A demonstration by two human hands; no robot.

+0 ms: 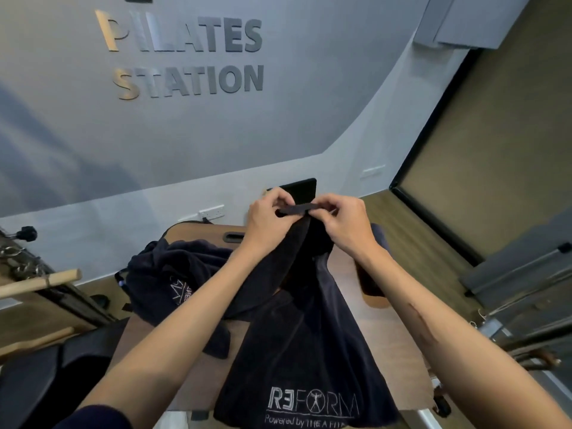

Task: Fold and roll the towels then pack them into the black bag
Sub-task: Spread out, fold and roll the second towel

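Observation:
A dark navy towel [309,329] with white "REFORM" lettering hangs lifted in front of me, its lower end draped over the wooden box top [198,233]. My left hand [269,218] and my right hand [343,221] pinch its upper edge close together, fingers curled on the hem. A second dark towel [173,274] with a white logo lies crumpled on the box to the left. I cannot pick out the black bag with certainty.
A black padded panel [301,188] stands behind my hands against the grey wall. Pilates equipment with wooden bars [40,283] is at the left, and metal rails [520,274] at the right. A black cushioned seat [46,379] sits at the lower left.

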